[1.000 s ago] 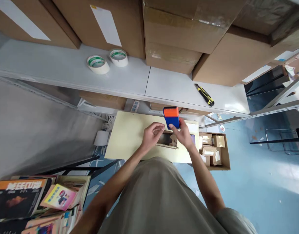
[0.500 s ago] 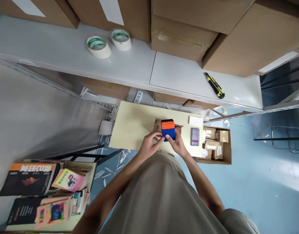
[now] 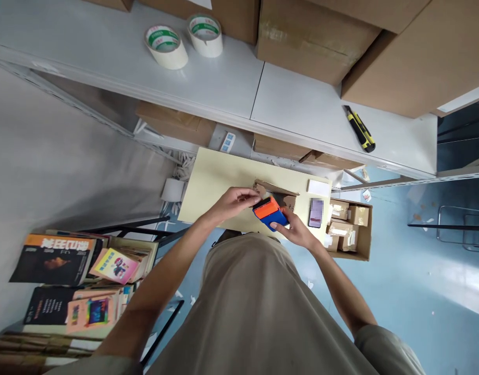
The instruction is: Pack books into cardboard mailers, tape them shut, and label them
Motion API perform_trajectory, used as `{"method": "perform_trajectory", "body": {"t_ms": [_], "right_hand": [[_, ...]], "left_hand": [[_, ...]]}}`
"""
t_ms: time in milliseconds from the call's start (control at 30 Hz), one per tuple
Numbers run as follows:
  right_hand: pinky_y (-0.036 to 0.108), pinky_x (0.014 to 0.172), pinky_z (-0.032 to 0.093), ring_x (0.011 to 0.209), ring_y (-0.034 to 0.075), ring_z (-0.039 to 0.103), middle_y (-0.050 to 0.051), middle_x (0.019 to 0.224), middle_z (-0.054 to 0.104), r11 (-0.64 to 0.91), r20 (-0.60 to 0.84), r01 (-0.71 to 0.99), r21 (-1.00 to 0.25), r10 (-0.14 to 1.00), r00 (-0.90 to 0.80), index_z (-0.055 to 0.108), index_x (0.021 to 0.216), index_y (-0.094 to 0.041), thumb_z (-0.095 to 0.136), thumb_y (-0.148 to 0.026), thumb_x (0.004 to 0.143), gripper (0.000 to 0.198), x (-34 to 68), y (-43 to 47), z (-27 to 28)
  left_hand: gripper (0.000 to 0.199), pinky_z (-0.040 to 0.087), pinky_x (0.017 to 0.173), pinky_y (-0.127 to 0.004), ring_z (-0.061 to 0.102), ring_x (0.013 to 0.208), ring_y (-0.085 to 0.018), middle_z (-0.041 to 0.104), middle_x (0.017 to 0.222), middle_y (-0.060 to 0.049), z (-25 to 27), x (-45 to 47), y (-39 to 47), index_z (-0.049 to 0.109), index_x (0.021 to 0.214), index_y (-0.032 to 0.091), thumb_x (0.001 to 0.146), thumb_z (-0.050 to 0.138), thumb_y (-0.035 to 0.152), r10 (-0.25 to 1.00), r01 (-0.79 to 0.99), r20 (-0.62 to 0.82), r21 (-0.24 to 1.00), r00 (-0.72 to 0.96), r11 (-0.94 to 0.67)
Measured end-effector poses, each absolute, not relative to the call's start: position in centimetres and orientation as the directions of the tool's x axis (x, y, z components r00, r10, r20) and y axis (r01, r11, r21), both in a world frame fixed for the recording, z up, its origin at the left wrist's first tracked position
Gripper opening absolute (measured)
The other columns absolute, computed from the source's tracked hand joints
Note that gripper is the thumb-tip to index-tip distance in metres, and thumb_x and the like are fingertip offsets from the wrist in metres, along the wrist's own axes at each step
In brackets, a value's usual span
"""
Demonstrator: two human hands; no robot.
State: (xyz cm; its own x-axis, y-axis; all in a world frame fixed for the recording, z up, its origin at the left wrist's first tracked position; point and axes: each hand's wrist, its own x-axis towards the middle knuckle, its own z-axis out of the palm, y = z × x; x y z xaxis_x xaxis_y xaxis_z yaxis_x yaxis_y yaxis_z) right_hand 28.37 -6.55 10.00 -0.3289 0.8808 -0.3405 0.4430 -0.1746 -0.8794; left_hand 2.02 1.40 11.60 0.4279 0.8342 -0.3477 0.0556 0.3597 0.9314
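My right hand (image 3: 297,230) grips a small boxy blue-and-orange item (image 3: 271,213) with a black edge, thumb on its blue face. The item is tilted, and its exact kind is unclear. At its upper left corner my left hand (image 3: 237,200) has thumb and fingertips drawn together close to the black edge. Whether something thin is between those fingertips is too small to tell. Just beyond the item, an open cardboard box (image 3: 276,186) sits on the pale yellow table (image 3: 219,177), partly hidden by the item and my right hand.
A phone (image 3: 316,212) and a white box (image 3: 318,187) lie to the right on the table. Beside the table, a carton (image 3: 364,239) holds several small boxes. On the shelf (image 3: 294,99) are tape rolls (image 3: 167,48), a utility knife (image 3: 359,129) and large cartons. Books (image 3: 51,260) are stacked at left.
My left hand has shifted from the item's lower left side up to its upper left corner. The item has tilted in my right hand, and more of the open box shows.
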Motion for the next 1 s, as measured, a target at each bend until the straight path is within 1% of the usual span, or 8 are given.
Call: {"method": "perform_trajectory", "body": {"t_ms": [133, 267, 400, 600, 700, 867, 933, 1000], "right_hand": [[0.035, 0.072, 0.053, 0.084, 0.024, 0.067, 0.005, 0.094, 0.071, -0.169, -0.356, 0.469, -0.867, 0.868, -0.346, 0.061, 0.107, -0.024, 0.071, -0.067, 0.097, 0.045, 28.5, -6.3, 10.2], [0.033, 0.067, 0.049, 0.076, 0.021, 0.063, 0.003, 0.089, 0.068, -0.142, -0.361, 0.507, -0.850, 0.859, -0.363, 0.061, 0.103, -0.023, 0.069, -0.067, 0.096, 0.045, 28.5, -5.8, 10.2], [0.032, 0.062, 0.045, 0.069, 0.020, 0.061, 0.001, 0.081, 0.067, -0.147, -0.409, 0.582, -0.800, 0.844, -0.348, 0.062, 0.096, -0.023, 0.066, -0.074, 0.096, 0.051, 28.4, -4.7, 10.6], [0.032, 0.059, 0.042, 0.066, 0.022, 0.066, 0.003, 0.076, 0.072, -0.080, -0.478, 0.702, -0.708, 0.786, -0.393, 0.070, 0.097, -0.023, 0.065, -0.075, 0.099, 0.052, 28.3, -2.4, 12.6], [0.032, 0.056, 0.040, 0.063, 0.022, 0.066, 0.004, 0.075, 0.072, -0.040, -0.542, 0.757, -0.652, 0.724, -0.428, 0.069, 0.089, -0.024, 0.064, -0.076, 0.099, 0.054, 28.3, -1.0, 14.3], [0.032, 0.054, 0.038, 0.058, 0.020, 0.064, 0.003, 0.069, 0.071, -0.023, -0.651, 0.825, -0.564, 0.628, -0.427, 0.068, 0.081, -0.025, 0.068, -0.081, 0.094, 0.058, 29.3, 1.5, 17.7], [0.032, 0.053, 0.036, 0.055, 0.019, 0.063, 0.003, 0.067, 0.070, -0.020, -0.680, 0.857, -0.515, 0.619, -0.394, 0.068, 0.079, -0.025, 0.067, -0.084, 0.093, 0.060, 29.9, 2.5, 18.9], [0.032, 0.052, 0.035, 0.054, 0.019, 0.062, 0.003, 0.065, 0.070, -0.015, -0.697, 0.888, -0.460, 0.625, -0.350, 0.067, 0.075, -0.025, 0.064, -0.087, 0.093, 0.065, 30.3, 3.5, 19.7]], "left_hand": [[0.050, 0.061, 0.081, -0.034, 0.077, 0.091, -0.026, 0.084, 0.097, -0.010, 10.1, 1.9, 1.0, 0.086, 0.096, 0.019, 0.082, 0.085, 0.068, 0.861, 0.063, -0.337, 0.939, 0.382, 0.339], [0.047, 0.057, 0.077, -0.031, 0.075, 0.088, -0.023, 0.083, 0.097, -0.009, 8.6, 1.8, 0.7, 0.085, 0.094, 0.019, 0.084, 0.084, 0.065, 0.874, 0.092, -0.322, 0.946, 0.364, 0.310], [0.041, 0.057, 0.075, -0.032, 0.073, 0.082, -0.022, 0.082, 0.091, -0.007, 7.3, 1.9, 0.4, 0.083, 0.090, 0.020, 0.081, 0.084, 0.059, 0.891, 0.070, -0.320, 0.947, 0.322, 0.315], [0.031, 0.059, 0.077, -0.032, 0.073, 0.081, -0.021, 0.081, 0.089, -0.006, 5.1, 3.1, -2.3, 0.080, 0.088, 0.020, 0.083, 0.077, 0.051, 0.914, 0.003, -0.401, 0.916, 0.064, 0.401], [0.027, 0.058, 0.074, -0.031, 0.072, 0.077, -0.020, 0.081, 0.085, -0.005, 4.3, 4.2, -3.8, 0.080, 0.086, 0.020, 0.083, 0.078, 0.046, 0.881, -0.061, -0.473, 0.880, -0.005, 0.472], [0.037, 0.055, 0.071, -0.029, 0.069, 0.074, -0.018, 0.079, 0.082, -0.004, 3.4, 3.3, -3.8, 0.082, 0.091, 0.018, 0.082, 0.083, 0.054, 0.862, -0.140, -0.498, 0.864, -0.093, 0.484], [0.043, 0.052, 0.067, -0.028, 0.066, 0.071, -0.017, 0.076, 0.077, -0.004, 2.3, 2.0, -2.9, 0.082, 0.094, 0.018, 0.082, 0.084, 0.059, 0.853, -0.139, -0.497, 0.867, -0.161, 0.479], [0.044, 0.050, 0.065, -0.028, 0.063, 0.068, -0.016, 0.073, 0.073, -0.003, 0.5, 1.2, -1.8, 0.081, 0.091, 0.018, 0.080, 0.085, 0.061, 0.849, -0.128, -0.498, 0.867, -0.179, 0.482]]}}
